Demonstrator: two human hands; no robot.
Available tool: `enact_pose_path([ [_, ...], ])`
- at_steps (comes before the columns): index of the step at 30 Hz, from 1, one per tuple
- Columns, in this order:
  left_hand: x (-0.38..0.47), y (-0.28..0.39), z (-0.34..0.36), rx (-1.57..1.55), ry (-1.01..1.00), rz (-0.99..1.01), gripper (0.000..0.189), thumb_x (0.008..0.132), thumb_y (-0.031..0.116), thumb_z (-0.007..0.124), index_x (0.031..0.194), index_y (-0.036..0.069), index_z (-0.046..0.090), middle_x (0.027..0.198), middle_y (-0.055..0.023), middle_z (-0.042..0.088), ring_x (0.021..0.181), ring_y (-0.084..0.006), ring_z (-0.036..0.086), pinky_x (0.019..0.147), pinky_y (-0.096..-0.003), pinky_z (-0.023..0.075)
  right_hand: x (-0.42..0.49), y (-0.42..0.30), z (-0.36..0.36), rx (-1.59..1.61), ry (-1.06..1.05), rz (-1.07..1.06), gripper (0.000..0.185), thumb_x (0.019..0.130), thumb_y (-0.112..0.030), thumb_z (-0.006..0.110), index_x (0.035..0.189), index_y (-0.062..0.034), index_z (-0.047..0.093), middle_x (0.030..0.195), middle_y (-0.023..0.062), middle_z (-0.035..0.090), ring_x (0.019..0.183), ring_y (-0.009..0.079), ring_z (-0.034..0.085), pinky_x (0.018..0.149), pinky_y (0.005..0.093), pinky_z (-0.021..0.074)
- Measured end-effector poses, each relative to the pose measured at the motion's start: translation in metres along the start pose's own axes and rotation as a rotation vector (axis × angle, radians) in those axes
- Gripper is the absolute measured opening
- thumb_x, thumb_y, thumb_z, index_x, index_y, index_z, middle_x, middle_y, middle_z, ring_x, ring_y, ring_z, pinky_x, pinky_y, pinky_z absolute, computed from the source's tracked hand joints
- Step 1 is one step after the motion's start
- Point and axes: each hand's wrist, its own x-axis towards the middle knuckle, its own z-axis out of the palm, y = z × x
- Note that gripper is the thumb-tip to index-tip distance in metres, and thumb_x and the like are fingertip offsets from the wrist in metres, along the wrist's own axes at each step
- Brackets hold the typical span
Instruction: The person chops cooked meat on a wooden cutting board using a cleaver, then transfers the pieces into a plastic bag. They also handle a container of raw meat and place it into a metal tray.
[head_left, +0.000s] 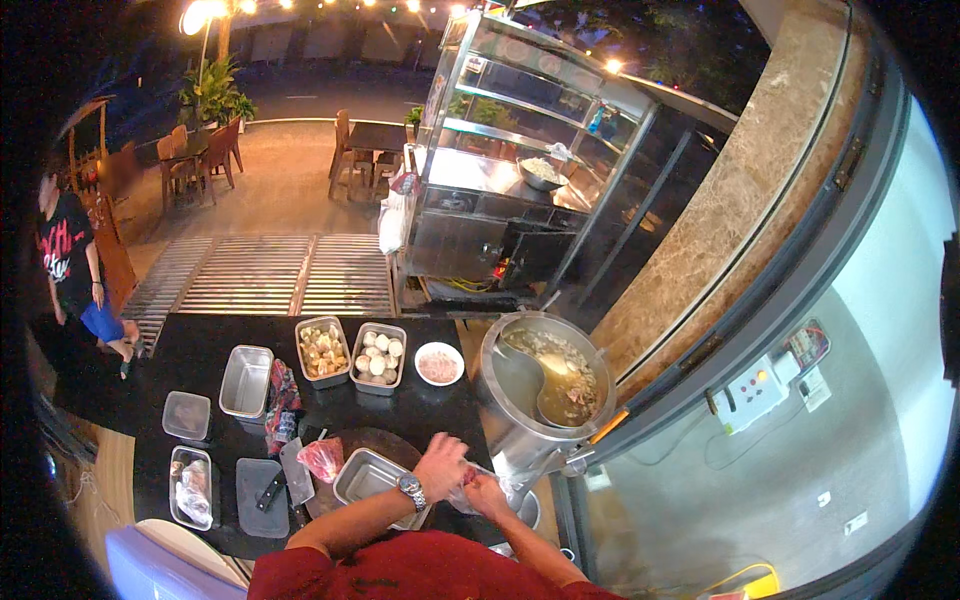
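Observation:
My left hand (442, 466), with a metal watch on its wrist, is raised beside a clear plastic bag (466, 495), its fingers slightly spread. My right hand (486, 495) has its fingers closed on the bag, where something reddish shows. Left of the hands, an empty steel pan (367, 474) sits on a round dark board (324, 501). A bag of red meat (321, 459) lies at the pan's left, next to a cleaver (296, 472). What the left fingertips touch is unclear.
A large divided steel pot (517, 390) of broth stands at the right. Behind are a white bowl of meat (439, 364) and steel pans of round pale food (379, 358) and yellowish pieces (322, 349). A black-handled knife (270, 491) lies on a lid. A person (71, 255) is at far left.

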Motion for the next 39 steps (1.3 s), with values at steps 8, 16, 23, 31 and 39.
enact_pose_path([
  [8,0.016,0.000,0.079,-0.478,-0.173,-0.166,0.020,0.085,0.021,0.062,0.094,0.003,0.061,0.094,-0.0197,0.069,0.089,-0.0395,0.068,0.077,-0.0492,0.0541,0.008,-0.004,-0.003,0.001,0.118,-0.342,0.040,0.091,-0.040,0.063,0.092,-0.0001,0.069,0.093,0.0239,0.068,0.092,0.0437,0.065,0.086,0.0505,0.0520],
  [16,-0.005,-0.019,0.112,-0.568,-0.364,-0.277,0.045,0.080,0.018,0.065,0.122,0.007,0.058,0.115,-0.0224,0.067,0.108,-0.0399,0.065,0.092,-0.0499,0.0510,-0.012,-0.028,-0.018,-0.047,0.042,0.142,0.037,0.085,-0.040,0.066,0.091,-0.0041,0.073,0.100,0.0243,0.071,0.099,0.0403,0.068,0.088,0.0467,0.0524],
  [23,-0.009,-0.016,0.107,-0.503,-0.524,-0.383,0.048,0.087,0.022,0.063,0.129,0.004,0.052,0.121,-0.0250,0.065,0.110,-0.0402,0.066,0.093,-0.0491,0.0512,-0.024,-0.042,-0.030,0.163,-0.081,0.121,0.050,0.088,-0.043,0.062,0.104,0.0030,0.072,0.106,0.0262,0.071,0.103,0.0393,0.068,0.088,0.0440,0.0517],
  [31,-0.011,-0.016,0.134,-0.567,-0.502,-0.308,0.062,0.069,0.028,0.081,0.123,0.007,0.061,0.120,-0.0201,0.068,0.111,-0.0347,0.066,0.094,-0.0441,0.0523,0.002,-0.014,-0.003,0.313,-0.036,0.364,0.041,0.095,-0.038,0.053,0.100,-0.0016,0.072,0.091,0.0157,0.069,0.077,0.0246,0.065,0.066,0.0390,0.0492],
  [39,-0.005,0.000,0.099,-0.605,-0.243,-0.242,0.053,0.071,0.018,0.073,0.121,0.008,0.063,0.119,-0.0185,0.067,0.114,-0.0359,0.062,0.097,-0.0464,0.0486,-0.001,-0.016,-0.007,0.711,-0.191,0.501,0.017,0.089,-0.023,0.061,0.077,-0.0122,0.061,0.056,0.0002,0.048,0.043,0.0142,0.043,0.039,0.0321,0.0297],
])
